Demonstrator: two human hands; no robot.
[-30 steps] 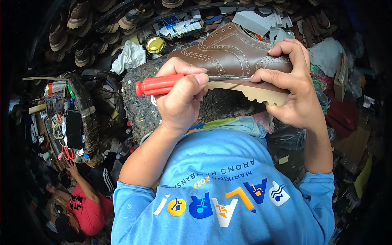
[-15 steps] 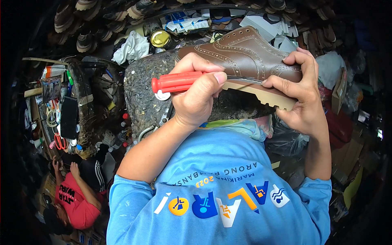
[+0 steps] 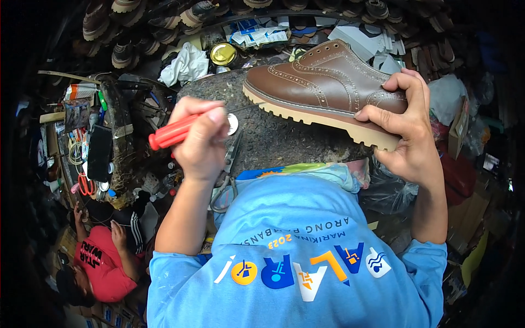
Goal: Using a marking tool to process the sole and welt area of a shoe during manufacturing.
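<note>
Right hand [image 3: 407, 136]: grip clamped on the heel end of a brown brogue shoe [image 3: 328, 82], thumb on the upper, fingers over the heel. Shoe at 1 o'clock, tilted, toe toward 11, its cream lugged sole [image 3: 306, 113] just above the dark rough bench [image 3: 279, 145].

Left hand [image 3: 199, 139]: grip closed in a fist on a red-handled tool [image 3: 169, 134] at 10 o'clock, apart from the shoe; tip hidden.

Scissors [image 3: 225, 183] lie below the fist. A person in a red shirt [image 3: 101, 265] sits at 8 o'clock.
</note>
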